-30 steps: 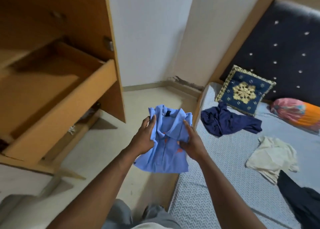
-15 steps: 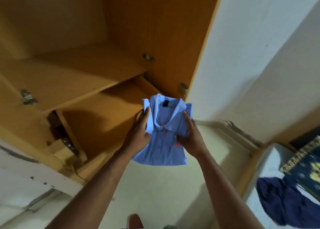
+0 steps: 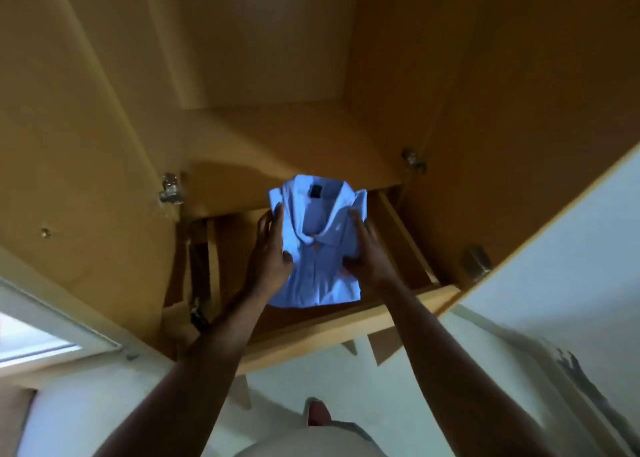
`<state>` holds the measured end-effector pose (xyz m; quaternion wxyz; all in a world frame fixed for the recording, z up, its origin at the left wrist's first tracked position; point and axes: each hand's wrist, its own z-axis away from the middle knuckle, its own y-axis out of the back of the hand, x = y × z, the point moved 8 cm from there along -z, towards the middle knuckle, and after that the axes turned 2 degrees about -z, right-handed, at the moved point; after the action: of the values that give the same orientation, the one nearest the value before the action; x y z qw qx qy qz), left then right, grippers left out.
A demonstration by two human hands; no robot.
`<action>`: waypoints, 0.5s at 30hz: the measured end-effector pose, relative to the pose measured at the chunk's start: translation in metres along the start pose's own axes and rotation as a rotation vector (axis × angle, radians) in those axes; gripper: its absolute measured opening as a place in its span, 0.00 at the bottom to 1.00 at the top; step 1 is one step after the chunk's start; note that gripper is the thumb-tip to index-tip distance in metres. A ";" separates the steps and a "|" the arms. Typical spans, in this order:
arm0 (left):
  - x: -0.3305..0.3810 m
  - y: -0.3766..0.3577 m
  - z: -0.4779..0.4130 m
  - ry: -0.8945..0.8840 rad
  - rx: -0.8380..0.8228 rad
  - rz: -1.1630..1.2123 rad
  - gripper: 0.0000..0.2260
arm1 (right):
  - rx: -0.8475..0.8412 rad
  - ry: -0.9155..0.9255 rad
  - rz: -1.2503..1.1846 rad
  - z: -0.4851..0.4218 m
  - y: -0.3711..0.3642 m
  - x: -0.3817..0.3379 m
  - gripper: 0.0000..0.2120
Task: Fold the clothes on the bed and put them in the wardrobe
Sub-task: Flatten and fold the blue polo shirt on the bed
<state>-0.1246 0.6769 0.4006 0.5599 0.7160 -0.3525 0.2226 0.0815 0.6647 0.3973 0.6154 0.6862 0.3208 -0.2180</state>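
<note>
The folded blue shirt [image 3: 317, 249] is held between both hands in front of the open wardrobe [image 3: 502, 76]; it lies flat with the collar turned away from the person and a small dark label showing inside the collar. The left hand [image 3: 270, 256] grips the left edge of the shirt; its thumb presses on the front and the fingers go along the side and under the cloth. The right hand [image 3: 369, 259] grips the right edge in the same way, with the thumb on the front near the buttons; its fingers lie narrow together on the collar side. The shirt hangs over the pulled-out drawer [image 3: 346, 328]; its collar end reaches over the front edge of the shelf [image 3: 294, 138] above the drawer. I cannot tell if the shirt touches the drawer. A metal hinge [image 3: 171, 188] sits on the left wall of the wardrobe; the pale floor [image 3: 294, 384] shows below the arms.
</note>
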 end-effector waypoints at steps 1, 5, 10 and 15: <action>-0.013 -0.003 0.005 0.086 0.017 0.007 0.42 | -0.044 -0.001 0.000 -0.006 -0.014 0.005 0.48; -0.053 -0.009 0.030 0.277 0.072 0.002 0.36 | -0.235 -0.020 -0.017 -0.027 -0.068 0.022 0.47; -0.090 -0.007 0.025 0.488 -0.014 -0.129 0.36 | -0.391 -0.111 -0.171 -0.048 -0.115 0.039 0.46; -0.120 -0.018 0.031 0.663 -0.120 -0.265 0.35 | -0.491 -0.169 -0.013 -0.062 -0.136 0.056 0.53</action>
<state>-0.1911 0.6801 0.2948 0.7087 0.6104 -0.0686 0.3472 0.0185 0.7402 0.2711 0.7868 0.4935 0.3158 -0.1943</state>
